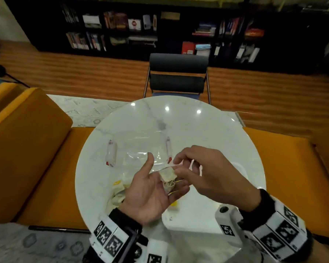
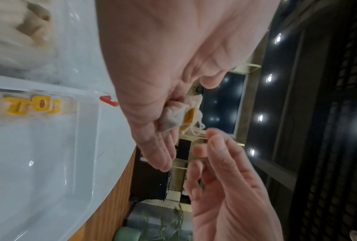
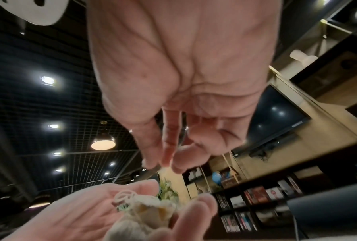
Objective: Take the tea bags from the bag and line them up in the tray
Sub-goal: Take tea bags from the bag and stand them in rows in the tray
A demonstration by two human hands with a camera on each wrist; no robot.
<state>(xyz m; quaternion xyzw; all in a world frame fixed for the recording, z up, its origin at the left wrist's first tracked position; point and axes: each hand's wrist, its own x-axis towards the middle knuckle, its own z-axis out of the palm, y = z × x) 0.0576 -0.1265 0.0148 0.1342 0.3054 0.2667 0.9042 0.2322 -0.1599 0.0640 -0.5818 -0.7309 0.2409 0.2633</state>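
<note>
My left hand lies palm up over the table with its thumb out. A tangled clump of tea bags with strings and yellow tags rests on its fingers, and the left wrist view shows the clump too. My right hand reaches in from the right, and its thumb and forefinger pinch one tea bag at the top of the clump. The clear tray with red-clipped handles stands just beyond both hands. The plastic bag holding more tea bags lies at my left wrist.
The round white marble table has an orange bench on its left and another on its right. A dark chair stands at the far side. A loose yellow tag lies under my left hand.
</note>
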